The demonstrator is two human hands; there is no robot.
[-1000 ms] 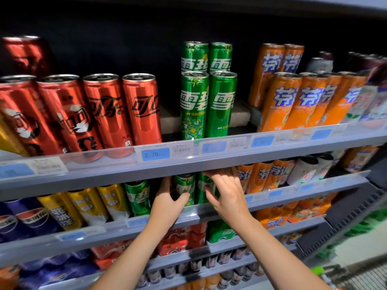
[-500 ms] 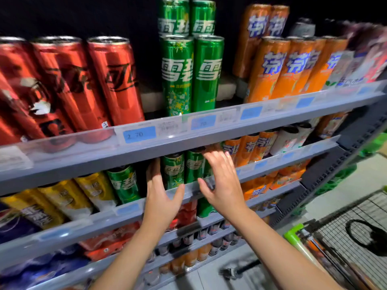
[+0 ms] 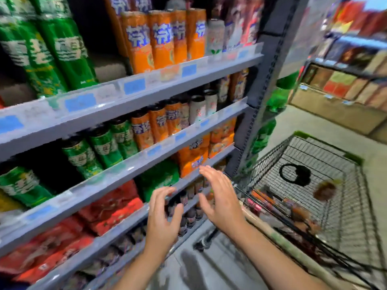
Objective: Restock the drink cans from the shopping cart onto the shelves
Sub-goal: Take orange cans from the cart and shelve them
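Observation:
My left hand and my right hand hang in the air in front of the lower shelves, both empty with fingers spread. Green cans and orange cans stand on the second shelf above and to the left of my hands. The wire shopping cart stands to the right, with several blurred red and orange cans lying along its near left side. The whole picture is motion-blurred.
Tall green cans and orange cans fill the top shelf. Red packs and orange packs sit on lower shelves. A dark shelf upright separates shelves from cart. A black looped item lies in the cart.
Both hands came away from the green cans on the second shelf and dropped lower and rightward. The view swung right and down, bringing the shopping cart into sight.

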